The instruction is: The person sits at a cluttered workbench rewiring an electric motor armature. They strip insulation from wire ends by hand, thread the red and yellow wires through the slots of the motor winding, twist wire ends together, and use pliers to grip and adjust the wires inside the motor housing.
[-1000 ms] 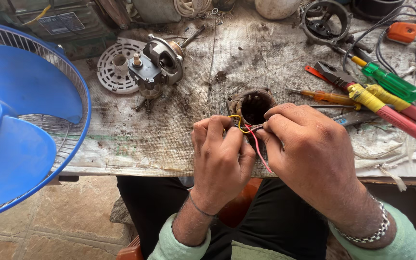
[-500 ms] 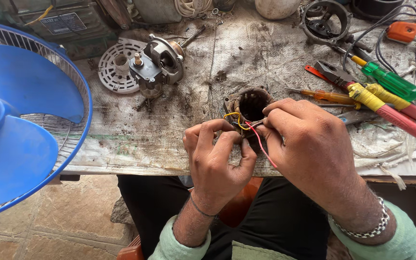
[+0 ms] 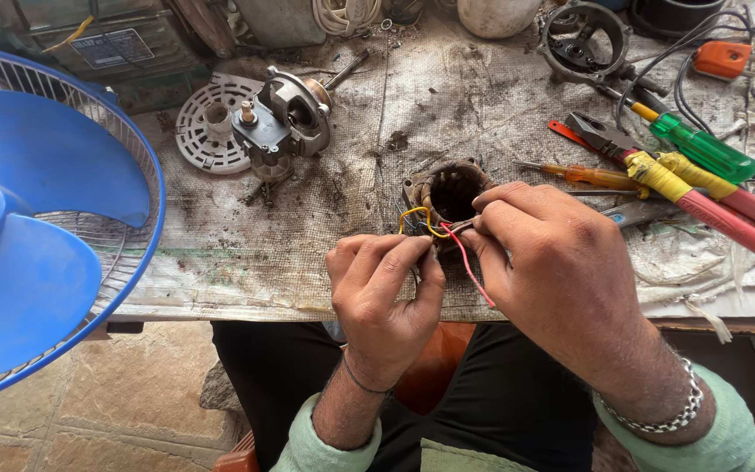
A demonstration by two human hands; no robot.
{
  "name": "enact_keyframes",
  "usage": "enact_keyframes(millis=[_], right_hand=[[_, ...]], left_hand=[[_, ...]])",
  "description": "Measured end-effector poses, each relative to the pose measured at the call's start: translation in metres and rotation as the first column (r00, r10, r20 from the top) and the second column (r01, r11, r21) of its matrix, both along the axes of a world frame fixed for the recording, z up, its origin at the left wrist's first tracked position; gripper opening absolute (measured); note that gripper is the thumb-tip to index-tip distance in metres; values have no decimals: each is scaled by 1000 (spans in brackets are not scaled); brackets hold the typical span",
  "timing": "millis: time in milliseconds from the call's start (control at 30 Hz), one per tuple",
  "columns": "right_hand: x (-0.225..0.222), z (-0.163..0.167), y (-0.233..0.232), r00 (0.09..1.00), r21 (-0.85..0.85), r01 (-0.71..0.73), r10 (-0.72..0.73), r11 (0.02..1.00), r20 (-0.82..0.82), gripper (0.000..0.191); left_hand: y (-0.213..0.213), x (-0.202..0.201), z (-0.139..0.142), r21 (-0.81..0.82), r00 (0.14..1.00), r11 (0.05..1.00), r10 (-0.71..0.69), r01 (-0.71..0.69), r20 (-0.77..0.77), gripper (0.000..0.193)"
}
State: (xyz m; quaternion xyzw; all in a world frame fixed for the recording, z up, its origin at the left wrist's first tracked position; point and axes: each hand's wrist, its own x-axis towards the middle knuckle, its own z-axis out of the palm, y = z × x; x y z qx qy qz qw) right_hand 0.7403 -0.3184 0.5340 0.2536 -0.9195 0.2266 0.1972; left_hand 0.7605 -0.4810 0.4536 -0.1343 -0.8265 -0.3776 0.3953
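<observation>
A brown wound motor coil (image 3: 447, 188) stands on the dirty bench near its front edge. Yellow, red and blue wires (image 3: 434, 229) come off its near side. My left hand (image 3: 382, 293) pinches the wires with thumb and forefinger just in front of the coil. Beside it, my right hand (image 3: 552, 258) grips the same wire bundle against the coil's right side, and a red wire (image 3: 474, 271) trails down between both hands.
A blue fan (image 3: 37, 227) in its cage stands at the left. A grey motor housing (image 3: 286, 118) and a white round grille (image 3: 211, 122) lie behind. Pliers with red handles (image 3: 701, 201), a green screwdriver (image 3: 701, 149) and an orange screwdriver (image 3: 587, 175) lie right.
Both hands have shifted slightly on the wires. My left hand has slid a little lower and left, and the coil shows more fully behind the fingers.
</observation>
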Motion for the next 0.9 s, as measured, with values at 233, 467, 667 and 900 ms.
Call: enact_keyframes(millis=[233,467,667,900], right_hand=[[-1,-1,2,1000,2,-3,3,1000,-7,13],[-2,-2,3,1000,15,9,-9,1000,10,14],[-2,-2,2,1000,18,6,-6,1000,1,15],[-2,-1,2,1000,9,4,-4,1000,-8,14]], left_hand=[[1,1,-2,-36,999,999,6,-5,37,20],[3,3,-1,-78,999,996,38,-39,-13,19],[2,2,2,-99,999,994,41,-38,23,15],[-3,-1,7,-152,993,986,-45,62,113,17]])
